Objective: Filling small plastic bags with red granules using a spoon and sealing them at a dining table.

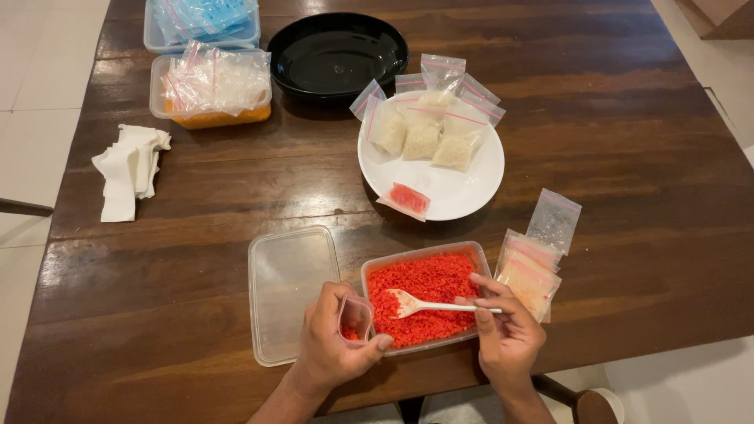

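Holding open small bag [355, 320] | left hand [334, 345]; right hand [506, 334] pinching white spoon [428, 305]

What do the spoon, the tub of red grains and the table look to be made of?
The spoon in the right hand looks like thin white plastic, matte and one-piece. The tub seems clear, slightly cloudy plastic, as the red grains show through its wall. The table looks like dark varnished wood: visible grain and plank lines, with a glossy sheen.
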